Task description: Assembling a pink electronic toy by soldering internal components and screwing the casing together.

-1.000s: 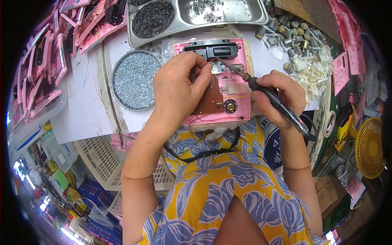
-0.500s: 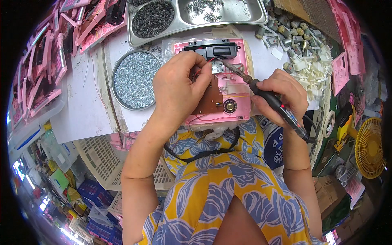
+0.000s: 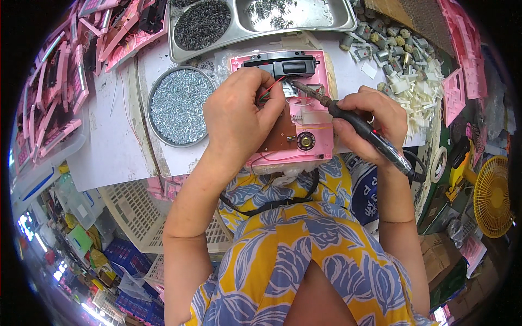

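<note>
Seemingly steadying half-hidden wires (image 3: 275, 84), pinched in left hand (image 3: 237, 106); gripping iron (image 3: 356, 123) in right hand (image 3: 388, 118), angled toward far edge of case (image 3: 324, 142).

Count one left hand (image 3: 236, 111), one right hand (image 3: 375, 122), one iron (image 3: 363, 129), one case (image 3: 324, 148). On case, see one board (image 3: 280, 132), one speaker (image 3: 305, 141), one spring (image 3: 297, 118). Count one round dish (image 3: 182, 145); cannot tally pins (image 3: 179, 106) inside, too many. Count one tray (image 3: 237, 40), at least three wells (image 3: 326, 19) in view. Put motors (image 3: 383, 56) at well over ten. Cannot count white parts (image 3: 421, 103) or shells (image 3: 128, 51), too heaped. Further out, note one fan (image 3: 491, 195), one tape roll (image 3: 433, 169), one carton (image 3: 439, 255), at least one basket (image 3: 130, 212).
</note>
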The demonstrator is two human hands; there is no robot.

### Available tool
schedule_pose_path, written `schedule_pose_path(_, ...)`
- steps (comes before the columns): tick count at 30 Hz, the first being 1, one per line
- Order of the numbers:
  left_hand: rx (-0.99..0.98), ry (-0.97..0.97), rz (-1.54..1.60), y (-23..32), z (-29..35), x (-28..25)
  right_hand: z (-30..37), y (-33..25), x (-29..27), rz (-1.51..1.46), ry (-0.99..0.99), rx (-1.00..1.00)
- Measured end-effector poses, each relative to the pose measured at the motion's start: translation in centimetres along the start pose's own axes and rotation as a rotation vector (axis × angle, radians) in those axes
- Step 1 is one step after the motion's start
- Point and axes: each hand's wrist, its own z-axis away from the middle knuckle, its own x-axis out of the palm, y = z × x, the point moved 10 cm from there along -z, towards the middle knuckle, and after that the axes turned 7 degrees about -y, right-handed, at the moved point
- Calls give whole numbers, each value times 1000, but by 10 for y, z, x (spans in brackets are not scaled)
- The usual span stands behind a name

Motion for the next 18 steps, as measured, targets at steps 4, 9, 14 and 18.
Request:
schedule_pose_path(4,0,-2,-2,1,-1,0,-3,1,1,21,-11,42)
schedule_pose_path(9,26,25,-26,4,0,-1,3,6,2,55,3,-22)
schedule_pose_path(14,51,50,-54,5,0,0,2,7,-1,74,-20,53)
schedule_pose_path(18,77,67,-92,8,1,0,-1,-1,-3,142,-32,-13)
